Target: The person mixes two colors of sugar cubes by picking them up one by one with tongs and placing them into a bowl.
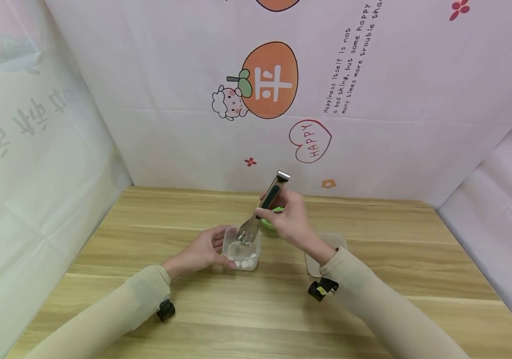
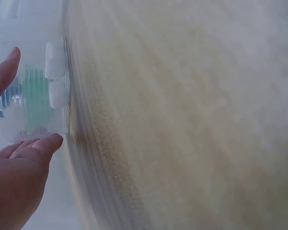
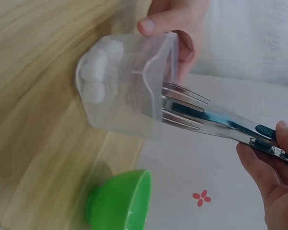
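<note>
My left hand (image 1: 201, 253) holds a clear plastic container (image 3: 134, 91) by its sides, thumb on the near side and fingers behind. Several small white chunks (image 3: 94, 67) lie at its bottom. In my right hand (image 1: 295, 219) are metal food tongs (image 1: 271, 194) with dark grip inlays, pinched between thumb and fingers. The tongs slant down, and their fork-shaped tips reach into the container's mouth. The right wrist view shows the tines at the rim, above the white chunks. A green bowl (image 3: 122, 201) stands just behind the container, partly covered by my right hand in the head view.
A translucent flat lid (image 1: 313, 265) lies on the wooden table (image 1: 256, 319) to the right, under my right wrist. Behind the table's back edge hangs a white printed cloth (image 1: 184, 149), with similar cloth on both sides.
</note>
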The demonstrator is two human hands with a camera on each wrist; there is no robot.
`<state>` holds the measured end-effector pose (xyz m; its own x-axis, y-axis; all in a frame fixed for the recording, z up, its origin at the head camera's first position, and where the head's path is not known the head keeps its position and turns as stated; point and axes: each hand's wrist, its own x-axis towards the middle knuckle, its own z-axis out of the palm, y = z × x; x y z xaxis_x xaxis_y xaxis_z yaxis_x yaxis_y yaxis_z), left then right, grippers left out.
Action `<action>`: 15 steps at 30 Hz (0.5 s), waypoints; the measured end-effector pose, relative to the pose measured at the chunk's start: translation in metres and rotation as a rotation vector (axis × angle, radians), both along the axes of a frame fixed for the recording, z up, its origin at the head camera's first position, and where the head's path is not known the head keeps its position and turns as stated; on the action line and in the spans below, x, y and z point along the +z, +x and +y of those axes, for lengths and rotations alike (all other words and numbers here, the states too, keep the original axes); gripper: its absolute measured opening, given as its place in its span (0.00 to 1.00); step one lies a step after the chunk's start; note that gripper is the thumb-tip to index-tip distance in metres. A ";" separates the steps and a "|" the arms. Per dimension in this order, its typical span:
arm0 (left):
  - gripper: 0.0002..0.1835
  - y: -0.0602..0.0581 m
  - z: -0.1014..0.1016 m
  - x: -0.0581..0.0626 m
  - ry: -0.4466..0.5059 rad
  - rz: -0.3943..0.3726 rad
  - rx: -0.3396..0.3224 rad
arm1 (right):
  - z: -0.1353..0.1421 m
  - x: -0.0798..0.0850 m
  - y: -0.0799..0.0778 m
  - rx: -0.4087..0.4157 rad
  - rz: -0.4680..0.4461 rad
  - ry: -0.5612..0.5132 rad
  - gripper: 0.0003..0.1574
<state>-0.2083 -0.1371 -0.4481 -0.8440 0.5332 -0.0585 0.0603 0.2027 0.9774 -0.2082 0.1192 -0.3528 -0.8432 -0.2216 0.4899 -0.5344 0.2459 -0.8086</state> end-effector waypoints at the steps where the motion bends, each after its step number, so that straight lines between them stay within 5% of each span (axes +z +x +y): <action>1: 0.54 0.000 0.000 0.000 0.002 -0.005 0.002 | 0.003 0.002 -0.001 -0.012 0.002 -0.002 0.16; 15: 0.55 0.001 -0.001 0.000 0.002 0.023 -0.008 | 0.044 0.029 -0.023 -0.176 0.008 -0.064 0.14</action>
